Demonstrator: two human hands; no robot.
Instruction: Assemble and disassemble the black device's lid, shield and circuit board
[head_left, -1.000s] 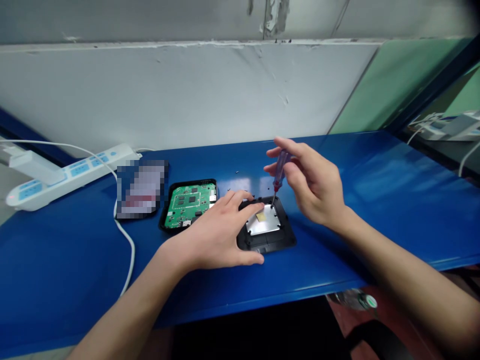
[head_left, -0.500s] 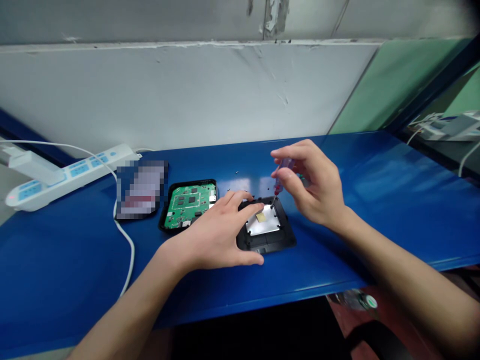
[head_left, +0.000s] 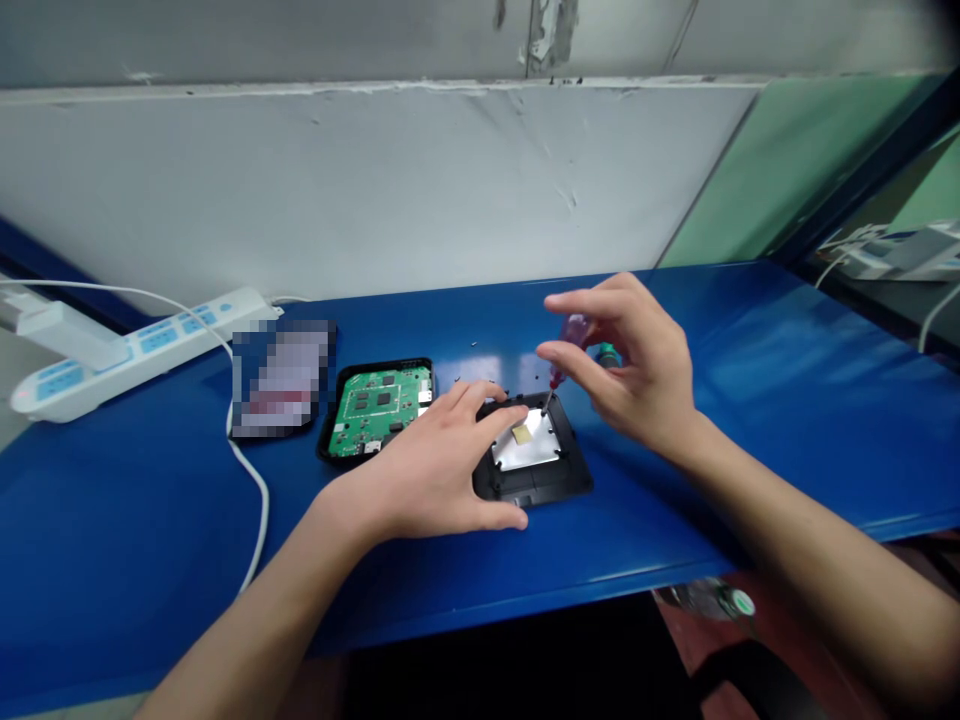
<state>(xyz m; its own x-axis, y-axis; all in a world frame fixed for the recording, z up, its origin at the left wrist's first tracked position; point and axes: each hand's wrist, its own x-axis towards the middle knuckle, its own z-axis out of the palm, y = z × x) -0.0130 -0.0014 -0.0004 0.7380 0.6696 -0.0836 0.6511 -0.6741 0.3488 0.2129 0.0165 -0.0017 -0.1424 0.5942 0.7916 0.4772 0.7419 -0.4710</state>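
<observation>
A black plastic cover (head_left: pixel 574 470) lies on the blue table, carrying a silver metal plate (head_left: pixel 536 455) with a small yellowish pad (head_left: pixel 522 434) on it. My left hand (head_left: pixel 442 465) spans the cover's left side and holds it down, index fingertip on the plate, thumb by the near edge. In my right hand (head_left: pixel 634 365) is a screwdriver (head_left: pixel 574 335) with a translucent purplish handle, its tip at the plate's far right corner. Thumb and forefinger are loosely around the handle. Left of the cover sits a black case holding a green circuit board (head_left: pixel 382 405).
Several small dark screws (head_left: pixel 502 386) lie behind the cover. A phone with a blurred screen (head_left: pixel 281 385) rests at left, near a white power strip (head_left: pixel 157 345) and a white cable (head_left: pixel 259 490). A small green-topped object (head_left: pixel 607 354) stands behind my right hand. A bottle (head_left: pixel 712 598) is below the table edge.
My right thumb and forefinger have spread wider apart around the screwdriver handle, and more of the green-topped object shows. The screwdriver tip stays at the same corner. My left hand has not moved.
</observation>
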